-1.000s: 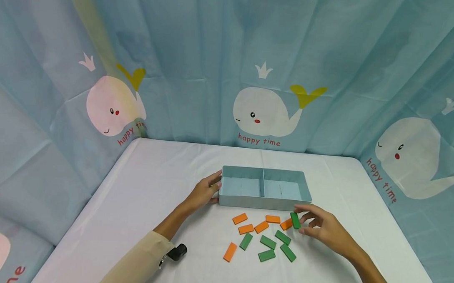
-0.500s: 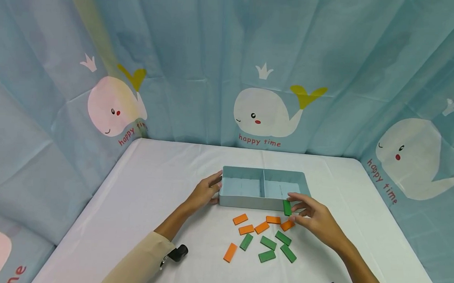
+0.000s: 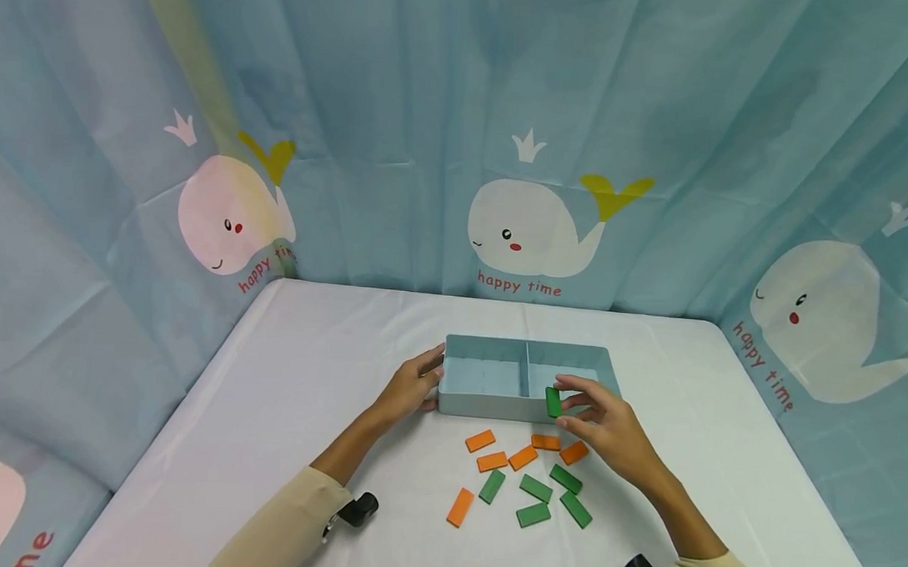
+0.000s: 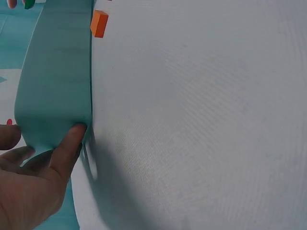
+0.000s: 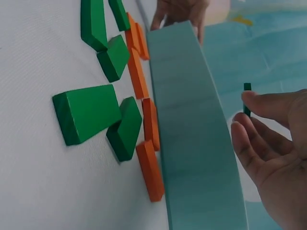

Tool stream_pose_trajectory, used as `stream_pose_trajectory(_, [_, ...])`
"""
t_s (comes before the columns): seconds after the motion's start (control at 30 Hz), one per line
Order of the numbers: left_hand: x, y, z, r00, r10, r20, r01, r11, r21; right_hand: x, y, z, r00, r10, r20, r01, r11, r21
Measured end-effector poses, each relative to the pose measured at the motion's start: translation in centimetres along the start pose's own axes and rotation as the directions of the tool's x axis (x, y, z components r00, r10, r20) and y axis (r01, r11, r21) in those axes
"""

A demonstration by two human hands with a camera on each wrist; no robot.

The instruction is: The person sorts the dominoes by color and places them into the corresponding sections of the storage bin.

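Note:
My left hand (image 3: 408, 385) grips the left end of a blue-grey two-compartment box (image 3: 511, 407); in the left wrist view, its fingers (image 4: 67, 148) touch the end near the corner. Above the front wall of the right compartment, my right hand (image 3: 607, 426) pinches a green block (image 3: 552, 402) between thumb and fingertips. The right wrist view shows this held block (image 5: 247, 99) edge-on, beyond the rim. Both compartments show bare floors where visible; my right hand covers part of the right one.
Several loose orange blocks (image 3: 523, 458) lie close in front of the box, with one orange block (image 3: 459, 507) farther forward. Several green blocks (image 3: 535, 487) lie nearer me on the white tablecloth (image 3: 332, 329). A whale-print curtain (image 3: 381, 214) surrounds the table.
My right hand has carried the green block leftward and up, from the box's front right corner to above its front wall. My left hand stays at the box's left end.

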State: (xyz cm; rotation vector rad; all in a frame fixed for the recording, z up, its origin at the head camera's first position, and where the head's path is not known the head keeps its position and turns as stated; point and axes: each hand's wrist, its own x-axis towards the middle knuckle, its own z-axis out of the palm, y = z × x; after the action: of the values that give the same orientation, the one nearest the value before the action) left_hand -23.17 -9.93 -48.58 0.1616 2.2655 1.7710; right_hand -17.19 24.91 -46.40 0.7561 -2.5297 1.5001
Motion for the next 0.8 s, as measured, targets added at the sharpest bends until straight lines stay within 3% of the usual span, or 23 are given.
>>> stream_pose_trajectory(0.8, [0.0,0.0,0.1,1.0,-0.01,-0.016,0.01,1.0,0.003,3.2,-1.9,3.4,1.0,0.016,-0.008,-0.015,0.999,0.043])
